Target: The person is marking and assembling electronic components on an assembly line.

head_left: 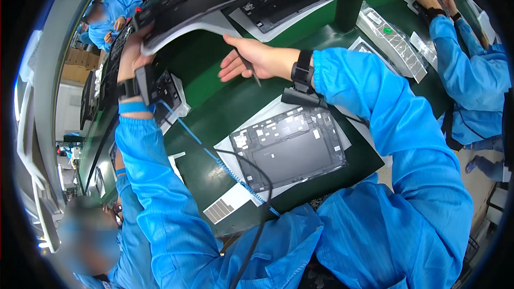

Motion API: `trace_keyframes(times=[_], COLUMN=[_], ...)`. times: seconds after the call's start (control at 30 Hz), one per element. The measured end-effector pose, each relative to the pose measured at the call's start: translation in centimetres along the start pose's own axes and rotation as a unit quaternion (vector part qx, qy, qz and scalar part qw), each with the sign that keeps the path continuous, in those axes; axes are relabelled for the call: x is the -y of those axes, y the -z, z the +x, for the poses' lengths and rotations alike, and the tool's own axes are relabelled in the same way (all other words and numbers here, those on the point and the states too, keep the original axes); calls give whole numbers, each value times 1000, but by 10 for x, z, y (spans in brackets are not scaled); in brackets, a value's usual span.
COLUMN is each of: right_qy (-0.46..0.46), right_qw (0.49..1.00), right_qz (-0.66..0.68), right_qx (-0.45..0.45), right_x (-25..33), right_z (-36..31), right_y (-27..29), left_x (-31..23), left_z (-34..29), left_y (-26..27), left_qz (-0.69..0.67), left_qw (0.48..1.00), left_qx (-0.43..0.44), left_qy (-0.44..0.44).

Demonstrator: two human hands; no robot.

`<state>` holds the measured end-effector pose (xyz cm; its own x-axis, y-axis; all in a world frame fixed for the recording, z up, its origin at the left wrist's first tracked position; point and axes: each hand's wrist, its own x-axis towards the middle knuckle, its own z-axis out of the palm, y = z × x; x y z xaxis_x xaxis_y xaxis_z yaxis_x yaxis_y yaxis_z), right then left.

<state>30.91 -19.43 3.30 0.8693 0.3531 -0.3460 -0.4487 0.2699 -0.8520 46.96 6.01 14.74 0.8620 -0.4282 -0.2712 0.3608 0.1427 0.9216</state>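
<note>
The left hand [134,56] is reaching up and away from the body, its grip pressed together on the near left edge of a large dark grey plastic laptop cover panel lying on a white foam sheet [187,8] — panel and sheet are both raised off the green table [225,101] and are bowing downward at the held corner. The panel is spreading to the right and away from that grip, its dark face studded with small ribs and cut-outs, the white sheet showing as a pale curved lip along its near edge. A black wrist strap [128,88] is circling the left wrist, and one blue coiled cord [214,158] is running from it down toward the body.

The right hand [254,59] is hovering just under the raised sheet's edge, fingers loosely curled, pinching a thin dark pen-like tool [250,69] that is pointing down; whether the fingertips are touching the sheet I cannot tell. A black band [303,69] is sitting on this wrist.

Counting the panels: three in view — the lifted one, a second flat dark grey panel on white foam [289,147] lying on the table below the right forearm, and a third [284,2] resting farther back. At the far right, another person's blue sleeve [471,69] is stretching over clear plastic bags [393,40].
</note>
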Motion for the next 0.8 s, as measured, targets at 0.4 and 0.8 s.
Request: trace_keyframes(times=[0.4, 0.8], right_qy=[328, 191], right_qw=[856, 763], right_qz=[392, -44], right_qx=[-85, -616], right_x=[78, 44], right_z=[-17, 87], right_y=[121, 266], left_x=[55, 187], left_z=[138, 166], left_y=[-126, -107], left_qz=[-124, 296], left_qw=[990, 945], left_qx=[69, -123], left_qy=[-5, -61])
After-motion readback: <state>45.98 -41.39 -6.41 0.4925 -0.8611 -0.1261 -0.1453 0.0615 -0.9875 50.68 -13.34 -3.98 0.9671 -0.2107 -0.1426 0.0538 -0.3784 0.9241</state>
